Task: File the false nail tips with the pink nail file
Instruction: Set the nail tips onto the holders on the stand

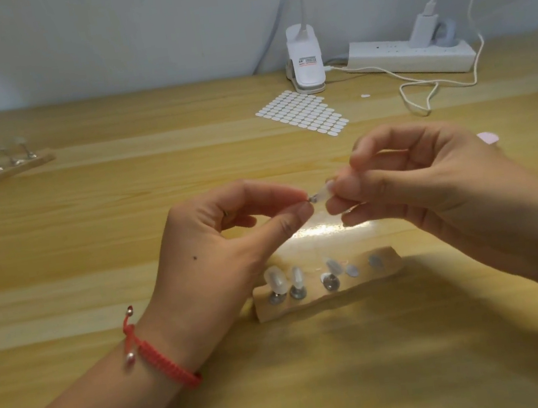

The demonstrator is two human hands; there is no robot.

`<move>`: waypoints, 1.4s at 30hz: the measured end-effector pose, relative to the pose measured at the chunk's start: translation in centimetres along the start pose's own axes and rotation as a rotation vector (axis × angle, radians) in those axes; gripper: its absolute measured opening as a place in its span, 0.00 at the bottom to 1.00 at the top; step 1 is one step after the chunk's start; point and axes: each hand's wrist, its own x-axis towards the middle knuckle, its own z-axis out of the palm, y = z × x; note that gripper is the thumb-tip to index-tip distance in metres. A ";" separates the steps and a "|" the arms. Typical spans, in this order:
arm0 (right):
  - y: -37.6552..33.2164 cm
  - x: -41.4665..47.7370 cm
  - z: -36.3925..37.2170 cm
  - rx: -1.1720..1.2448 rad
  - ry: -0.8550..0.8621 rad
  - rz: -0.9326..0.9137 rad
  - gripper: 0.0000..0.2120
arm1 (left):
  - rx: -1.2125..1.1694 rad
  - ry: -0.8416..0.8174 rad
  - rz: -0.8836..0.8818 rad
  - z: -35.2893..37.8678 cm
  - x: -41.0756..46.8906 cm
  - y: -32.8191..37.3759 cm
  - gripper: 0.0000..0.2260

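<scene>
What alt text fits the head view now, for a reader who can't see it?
Above a wooden table, the left hand pinches a small metal stand while the right hand pinches the clear nail tip mounted on it. Below, a wooden block carries three more tips on stands; a pink object peeks out behind the right hand.

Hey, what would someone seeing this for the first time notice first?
The two hands meeting mid-frame: the left hand and right hand pinch a clear nail tip between them. Just below sits a wooden block holding more tips on metal pins, and a red bracelet stands out on the left wrist.
</scene>
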 end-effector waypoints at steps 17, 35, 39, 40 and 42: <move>0.9 0.0 0.2 -0.039 0.059 -0.040 0.07 | 0.014 0.028 0.011 -0.1 -0.1 0.0 0.08; 0.6 -0.1 0.6 0.056 0.061 -0.017 0.06 | -0.058 0.033 0.007 0.1 -0.1 0.4 0.08; 0.6 0.0 0.4 0.008 0.118 -0.026 0.09 | -0.117 0.056 -0.028 0.1 0.1 0.2 0.08; 0.5 -0.1 0.4 -0.008 0.113 -0.027 0.10 | -0.119 0.054 -0.027 0.1 0.1 0.2 0.08; 0.3 -0.3 0.7 -0.057 0.077 -0.028 0.12 | -0.112 0.046 -0.017 0.0 0.0 0.2 0.09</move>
